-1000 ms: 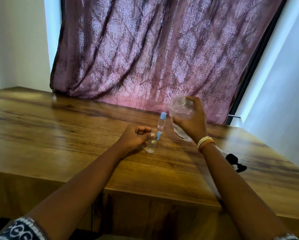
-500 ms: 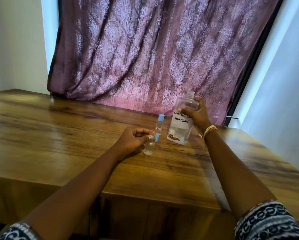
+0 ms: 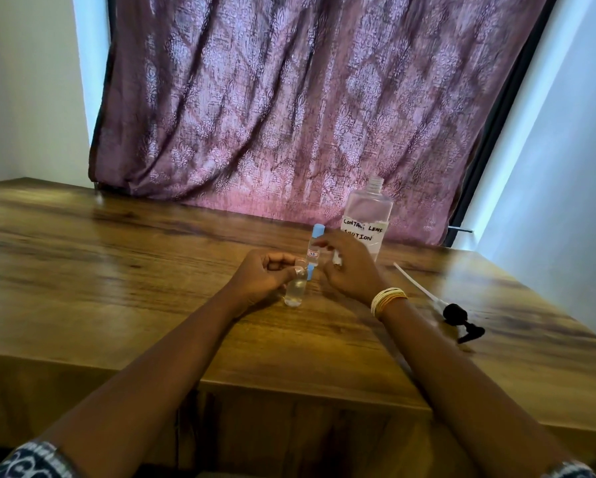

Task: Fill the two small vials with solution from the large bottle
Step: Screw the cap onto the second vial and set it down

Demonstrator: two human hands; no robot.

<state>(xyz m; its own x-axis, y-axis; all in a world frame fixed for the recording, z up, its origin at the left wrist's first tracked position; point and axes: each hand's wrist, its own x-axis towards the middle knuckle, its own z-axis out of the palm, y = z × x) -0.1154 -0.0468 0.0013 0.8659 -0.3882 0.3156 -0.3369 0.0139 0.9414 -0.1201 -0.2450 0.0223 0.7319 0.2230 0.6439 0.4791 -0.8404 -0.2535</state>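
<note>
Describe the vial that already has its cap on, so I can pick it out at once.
Find the large bottle with the handwritten label, standing open-necked before the curtain. Just left of it stands the capped vial, partly behind the right hand. Unlike the open vial held by the left hand, it has a light blue cap and small red-bordered label.

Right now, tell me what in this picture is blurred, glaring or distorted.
Head view: backlight glows pink through the curtain; wide-angle bending tilts the walls and curtain edges; the table is smeared at left and carries a faint sheen; the vial at the left hand is soft; the right hand is slightly blurred; the bottle label stays readable.
</note>
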